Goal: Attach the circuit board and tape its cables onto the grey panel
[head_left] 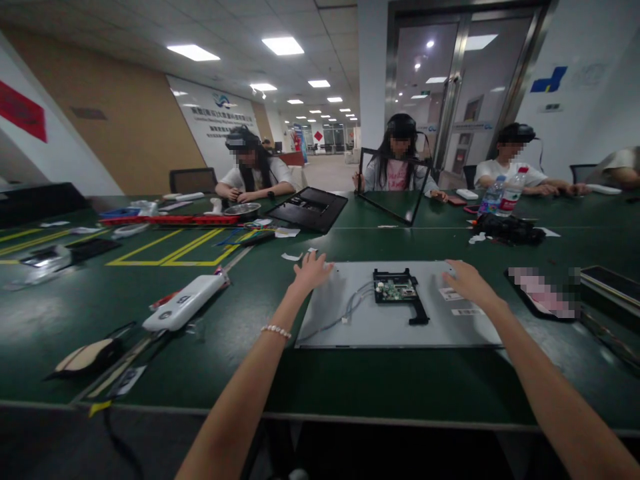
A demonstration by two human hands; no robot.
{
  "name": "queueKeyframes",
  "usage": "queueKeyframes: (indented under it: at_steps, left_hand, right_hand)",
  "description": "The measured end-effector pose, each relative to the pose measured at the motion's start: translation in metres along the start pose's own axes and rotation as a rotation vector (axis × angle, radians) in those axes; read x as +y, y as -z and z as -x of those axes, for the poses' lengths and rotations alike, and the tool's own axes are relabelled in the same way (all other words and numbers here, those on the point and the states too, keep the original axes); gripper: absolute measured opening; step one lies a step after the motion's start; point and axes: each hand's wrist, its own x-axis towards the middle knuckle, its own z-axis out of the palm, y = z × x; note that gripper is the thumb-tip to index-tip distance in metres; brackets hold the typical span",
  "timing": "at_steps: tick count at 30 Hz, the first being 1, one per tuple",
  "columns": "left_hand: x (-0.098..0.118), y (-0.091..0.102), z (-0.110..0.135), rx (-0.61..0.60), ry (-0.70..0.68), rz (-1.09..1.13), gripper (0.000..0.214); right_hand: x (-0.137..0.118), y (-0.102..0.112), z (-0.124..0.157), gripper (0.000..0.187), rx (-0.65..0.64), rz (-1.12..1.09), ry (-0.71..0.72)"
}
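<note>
Spread open and empty, my left grip [311, 271] and right grip [467, 281] rest on the far corners of the panel [390, 333], its long axis running between them.

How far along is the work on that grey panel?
Done, seemingly: the grey panel lies bare on the table, its circuit board exposed. In hand: the left hand and right hand rest on its far corners. Left: the board, black bracket and wires are still on the panel.
</note>
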Motion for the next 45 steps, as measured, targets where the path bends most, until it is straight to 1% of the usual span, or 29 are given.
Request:
queueKeyframes:
  at_steps: [2, 4, 5, 7, 9, 13, 17, 22, 27, 31, 36, 40, 45]
  left_hand:
    - [0.024, -0.001, 0.012, -0.039, -0.108, 0.064, 0.058]
    - [0.048, -0.003, 0.021, -0.099, -0.255, 0.170, 0.066]
    - [0.058, -0.004, 0.024, -0.137, -0.337, 0.228, 0.070]
    - [0.074, -0.006, 0.028, -0.225, -0.485, 0.325, 0.083]
    - [0.082, -0.009, 0.028, -0.295, -0.561, 0.393, 0.095]
    - [0.083, -0.016, 0.028, -0.364, -0.588, 0.493, 0.109]
    - [0.084, -0.022, 0.032, -0.355, -0.639, 0.510, 0.115]
    - [0.090, -0.022, 0.036, -0.344, -0.620, 0.482, 0.113]
    - [0.091, -0.022, 0.040, -0.355, -0.637, 0.472, 0.113]
    - [0.092, -0.023, 0.043, -0.356, -0.646, 0.461, 0.112]
    - [0.095, -0.020, 0.047, -0.334, -0.640, 0.451, 0.110]
    - [0.098, -0.019, 0.050, -0.314, -0.643, 0.408, 0.107]
    - [0.099, -0.022, 0.050, -0.290, -0.640, 0.385, 0.107]
  right_hand:
    - [-0.015, 0.000, -0.002, 0.056, -0.006, -0.075, 0.109]
    - [-0.032, -0.002, -0.001, 0.062, -0.035, -0.238, 0.256]
    - [-0.041, -0.004, 0.000, 0.064, -0.064, -0.304, 0.306]
    - [-0.054, -0.007, 0.003, 0.071, -0.124, -0.385, 0.357]
    - [-0.060, -0.011, 0.005, 0.078, -0.169, -0.417, 0.375]
    - [-0.058, -0.015, 0.005, 0.087, -0.239, -0.464, 0.391]
    - [-0.051, -0.019, 0.003, 0.096, -0.277, -0.490, 0.412]
    - [-0.048, -0.021, 0.004, 0.097, -0.288, -0.456, 0.417]
    - [-0.046, -0.016, 0.007, 0.097, -0.327, -0.433, 0.436]
    - [-0.044, -0.010, 0.010, 0.097, -0.361, -0.427, 0.423]
    - [-0.044, -0.006, 0.011, 0.096, -0.358, -0.440, 0.421]
    - [-0.042, -0.006, 0.010, 0.097, -0.368, -0.447, 0.410]
    - [-0.040, -0.007, 0.009, 0.098, -0.375, -0.472, 0.407]
